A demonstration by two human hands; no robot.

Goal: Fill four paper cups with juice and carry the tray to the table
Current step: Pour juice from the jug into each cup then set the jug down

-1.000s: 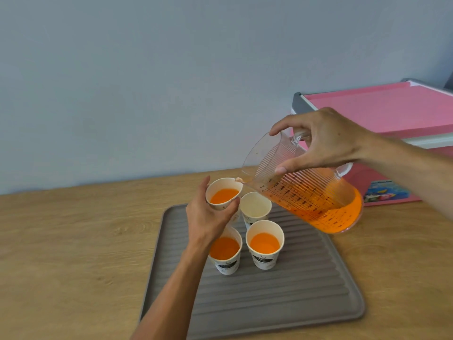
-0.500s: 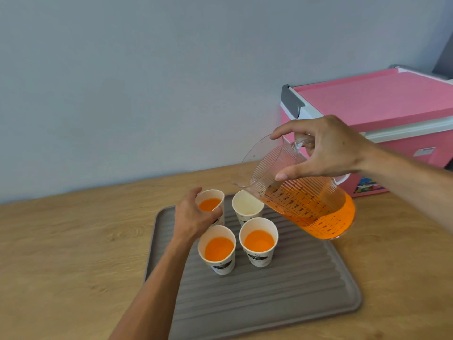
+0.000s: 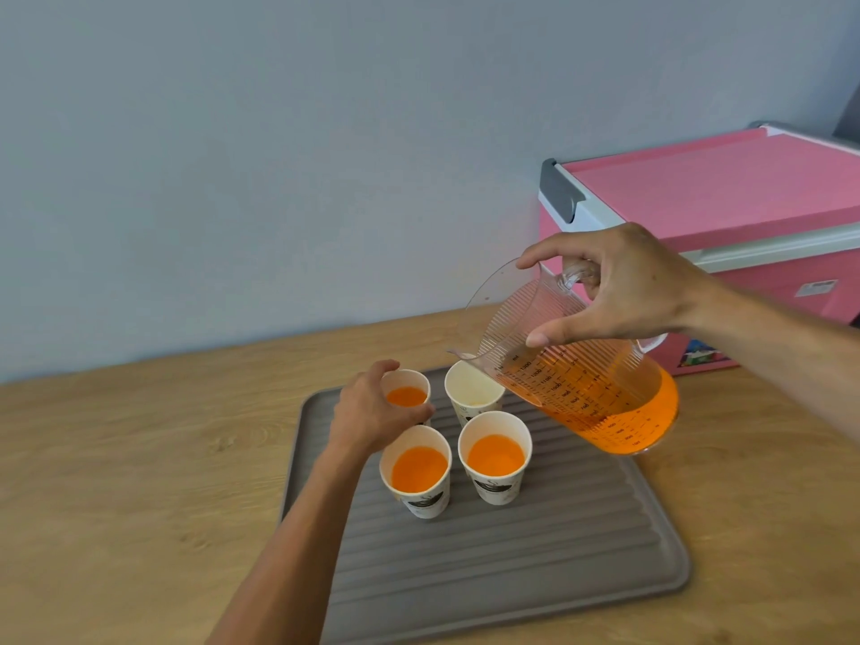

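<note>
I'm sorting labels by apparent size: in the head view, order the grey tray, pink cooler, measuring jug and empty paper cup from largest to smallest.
1. grey tray
2. pink cooler, cut off by the frame and farther away, so unsure against the tray
3. measuring jug
4. empty paper cup

**Third cup down, spout lines up on the last one**

The left hand [image 3: 372, 412] has lowered the upper-left cup [image 3: 409, 395] from the spout, and it's back on the tray [image 3: 512, 574], filled orange, with the fingers [image 3: 421, 409] wrapped round it. The jug [image 3: 581, 379] in the right hand [image 3: 628, 286] no longer meets that cup. Its spout now hangs over the rim of the upper-right cup [image 3: 472, 388].
</note>
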